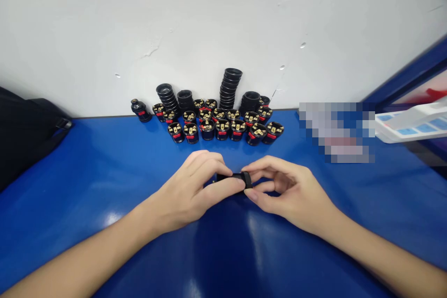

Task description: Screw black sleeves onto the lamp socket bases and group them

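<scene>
Over the blue table, my left hand [197, 184] is closed around a black cylindrical socket part [226, 178], lying sideways. A bit of brass shows at its left end. My right hand [282, 186] pinches a black ring [247, 179] at the right end of that part, thumb below and fingers above. The ring touches the part; whether it is threaded on I cannot tell. Beyond my hands stand several black socket bodies [222, 129] with red tabs and brass contacts facing up. Behind them rise stacks of black rings [229, 88].
One black capped socket [140, 111] stands apart at the back left. A black bag [28, 130] lies at the left edge. A white tray with blue compartments [412, 123] is at the right, near a blurred-out patch. A pale wall [209, 18] bounds the table's back.
</scene>
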`<state>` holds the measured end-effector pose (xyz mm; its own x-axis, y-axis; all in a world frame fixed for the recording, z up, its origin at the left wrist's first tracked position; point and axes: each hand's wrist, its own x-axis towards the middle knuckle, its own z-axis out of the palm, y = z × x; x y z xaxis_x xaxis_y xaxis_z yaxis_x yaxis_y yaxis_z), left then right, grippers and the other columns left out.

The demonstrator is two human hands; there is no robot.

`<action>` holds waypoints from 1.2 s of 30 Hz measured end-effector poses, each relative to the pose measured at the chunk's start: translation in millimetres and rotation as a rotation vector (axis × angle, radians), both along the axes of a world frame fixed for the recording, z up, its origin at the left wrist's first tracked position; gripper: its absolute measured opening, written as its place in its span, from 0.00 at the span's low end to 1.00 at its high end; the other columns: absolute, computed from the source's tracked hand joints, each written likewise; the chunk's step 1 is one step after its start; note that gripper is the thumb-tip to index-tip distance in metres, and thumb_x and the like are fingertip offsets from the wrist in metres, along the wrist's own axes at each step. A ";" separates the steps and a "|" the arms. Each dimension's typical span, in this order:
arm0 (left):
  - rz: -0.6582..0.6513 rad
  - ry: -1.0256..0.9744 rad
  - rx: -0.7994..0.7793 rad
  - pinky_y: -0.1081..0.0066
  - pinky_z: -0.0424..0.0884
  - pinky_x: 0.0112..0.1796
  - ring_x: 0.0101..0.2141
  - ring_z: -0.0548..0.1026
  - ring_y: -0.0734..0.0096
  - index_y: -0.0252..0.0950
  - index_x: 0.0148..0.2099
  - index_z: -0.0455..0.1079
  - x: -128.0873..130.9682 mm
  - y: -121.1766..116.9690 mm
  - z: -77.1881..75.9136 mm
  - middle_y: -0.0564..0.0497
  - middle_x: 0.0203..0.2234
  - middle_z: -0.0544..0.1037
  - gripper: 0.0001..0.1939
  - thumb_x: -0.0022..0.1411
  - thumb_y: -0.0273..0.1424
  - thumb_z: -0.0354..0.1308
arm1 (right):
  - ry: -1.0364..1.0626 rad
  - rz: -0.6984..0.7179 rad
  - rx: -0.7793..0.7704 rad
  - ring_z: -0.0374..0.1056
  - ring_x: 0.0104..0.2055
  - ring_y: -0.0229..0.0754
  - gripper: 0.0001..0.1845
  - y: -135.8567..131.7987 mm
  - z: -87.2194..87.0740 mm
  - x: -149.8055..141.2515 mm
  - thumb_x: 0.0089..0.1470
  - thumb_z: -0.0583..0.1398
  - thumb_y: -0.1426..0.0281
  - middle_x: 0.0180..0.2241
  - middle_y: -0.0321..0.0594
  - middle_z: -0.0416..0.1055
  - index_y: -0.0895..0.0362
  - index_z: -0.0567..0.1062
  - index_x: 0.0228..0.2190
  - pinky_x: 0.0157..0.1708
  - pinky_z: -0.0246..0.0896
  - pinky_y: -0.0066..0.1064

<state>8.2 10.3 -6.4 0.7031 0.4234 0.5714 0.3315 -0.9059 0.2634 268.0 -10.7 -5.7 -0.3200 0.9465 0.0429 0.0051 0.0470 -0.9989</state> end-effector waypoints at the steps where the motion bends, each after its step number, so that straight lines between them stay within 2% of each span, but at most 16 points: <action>1: 0.022 -0.013 0.011 0.53 0.70 0.58 0.55 0.76 0.58 0.47 0.67 0.62 0.9 -0.5 0.3 0.46 0.51 0.80 0.22 0.77 0.26 0.60 | 0.006 -0.004 0.006 0.87 0.35 0.48 0.14 0.3 0.3 -0.3 0.52 0.77 0.69 0.35 0.41 0.87 0.53 0.84 0.41 0.37 0.88 0.34; 3: 0.105 -0.038 -0.061 0.51 0.70 0.58 0.55 0.76 0.54 0.44 0.70 0.58 2.8 -2.8 2.2 0.43 0.54 0.79 0.30 0.74 0.37 0.67 | 0.023 -0.014 0.026 0.88 0.38 0.48 0.15 1.4 -0.4 -1.2 0.52 0.77 0.70 0.37 0.41 0.87 0.53 0.84 0.42 0.40 0.88 0.35; 5: 0.197 -0.021 -0.217 0.50 0.70 0.57 0.53 0.76 0.53 0.42 0.72 0.54 4.2 -5.9 5.2 0.42 0.53 0.79 0.34 0.74 0.43 0.66 | 0.028 -0.024 0.051 0.88 0.41 0.49 0.16 2.5 -1.9 -2.3 0.52 0.77 0.70 0.39 0.41 0.87 0.53 0.85 0.43 0.43 0.88 0.37; 8: 0.247 0.041 -0.445 0.53 0.71 0.54 0.48 0.76 0.57 0.43 0.72 0.52 4.4 -9.5 7.7 0.47 0.46 0.80 0.24 0.81 0.37 0.54 | -0.002 -0.036 0.083 0.87 0.45 0.52 0.16 3.0 -3.5 -3.5 0.53 0.77 0.68 0.41 0.43 0.87 0.54 0.85 0.43 0.47 0.88 0.42; 10: 0.221 0.026 -0.483 0.52 0.71 0.54 0.47 0.76 0.58 0.44 0.72 0.51 4.0 -10.2 6.6 0.48 0.45 0.80 0.24 0.81 0.34 0.54 | -0.026 -0.042 0.093 0.87 0.46 0.53 0.17 2.8 -3.7 -3.6 0.53 0.77 0.68 0.42 0.43 0.87 0.55 0.85 0.44 0.48 0.88 0.44; 14: 0.156 -0.076 -0.375 0.53 0.70 0.55 0.50 0.77 0.57 0.45 0.71 0.53 3.1 -7.4 0.0 0.47 0.50 0.79 0.31 0.74 0.29 0.63 | -0.031 -0.050 0.068 0.88 0.42 0.53 0.18 3.0 -3.2 -2.2 0.52 0.77 0.66 0.41 0.44 0.88 0.54 0.84 0.44 0.45 0.88 0.42; 17: 0.096 -0.098 -0.183 0.57 0.70 0.52 0.47 0.76 0.60 0.45 0.66 0.59 3.0 -3.5 -3.5 0.48 0.47 0.78 0.26 0.73 0.21 0.61 | -0.021 -0.036 0.046 0.88 0.39 0.51 0.17 3.0 -3.2 -1.8 0.52 0.77 0.66 0.39 0.42 0.89 0.54 0.84 0.43 0.43 0.89 0.39; 19: 0.094 -0.079 -0.117 0.57 0.69 0.53 0.50 0.76 0.59 0.45 0.66 0.59 3.2 -1.9 -3.8 0.47 0.49 0.78 0.25 0.74 0.23 0.61 | -0.022 -0.025 0.040 0.88 0.38 0.50 0.16 2.7 -3.2 -2.3 0.53 0.77 0.66 0.38 0.41 0.89 0.53 0.84 0.42 0.43 0.89 0.38; 22: 0.156 -0.042 -0.191 0.55 0.68 0.54 0.53 0.76 0.54 0.45 0.71 0.55 3.7 -2.0 -1.4 0.44 0.53 0.79 0.36 0.71 0.41 0.70 | -0.028 -0.036 0.051 0.88 0.38 0.50 0.16 2.1 -2.9 -3.2 0.52 0.77 0.66 0.38 0.42 0.89 0.53 0.84 0.43 0.42 0.89 0.38; 23: 0.181 -0.023 -0.240 0.55 0.68 0.53 0.51 0.76 0.53 0.45 0.72 0.54 3.9 -2.7 -0.1 0.45 0.52 0.80 0.37 0.71 0.45 0.69 | -0.033 -0.046 0.060 0.88 0.38 0.51 0.17 2.1 -2.5 -3.4 0.52 0.77 0.66 0.39 0.42 0.89 0.53 0.84 0.43 0.42 0.89 0.39; 24: 0.206 -0.005 -0.284 0.55 0.67 0.52 0.49 0.77 0.54 0.44 0.72 0.54 4.2 -3.5 1.2 0.45 0.49 0.81 0.34 0.74 0.46 0.65 | -0.036 -0.057 0.071 0.88 0.39 0.51 0.17 2.0 -2.1 -3.4 0.52 0.77 0.66 0.39 0.42 0.89 0.53 0.84 0.43 0.43 0.89 0.40; 26: 0.245 0.029 -0.341 0.56 0.67 0.50 0.45 0.77 0.58 0.42 0.70 0.56 4.7 -5.4 3.2 0.48 0.44 0.81 0.22 0.81 0.39 0.54 | -0.045 -0.074 0.090 0.88 0.41 0.51 0.18 2.2 -1.3 -2.9 0.52 0.77 0.66 0.41 0.43 0.89 0.54 0.84 0.44 0.45 0.88 0.40; 28: 0.252 0.044 -0.360 0.57 0.66 0.50 0.44 0.77 0.60 0.41 0.69 0.58 5.1 -6.7 3.8 0.49 0.42 0.80 0.17 0.82 0.33 0.51 | -0.055 -0.078 0.096 0.88 0.41 0.51 0.17 2.4 -1.0 -1.9 0.52 0.77 0.67 0.41 0.43 0.89 0.54 0.84 0.44 0.46 0.88 0.40; 33: 0.180 -0.080 -0.332 0.59 0.67 0.51 0.47 0.76 0.61 0.43 0.67 0.59 4.4 -4.6 -0.6 0.49 0.48 0.80 0.26 0.74 0.30 0.65 | -0.079 -0.087 0.073 0.88 0.35 0.48 0.16 3.2 -2.5 1.0 0.52 0.77 0.65 0.38 0.42 0.88 0.53 0.84 0.43 0.40 0.88 0.35; 36: 0.130 -0.123 -0.243 0.59 0.68 0.53 0.50 0.76 0.61 0.44 0.64 0.62 4.1 -2.4 -2.8 0.48 0.50 0.79 0.24 0.72 0.26 0.67 | -0.099 -0.074 0.065 0.87 0.32 0.47 0.15 2.7 -2.2 0.2 0.52 0.77 0.64 0.34 0.40 0.87 0.53 0.83 0.40 0.38 0.88 0.34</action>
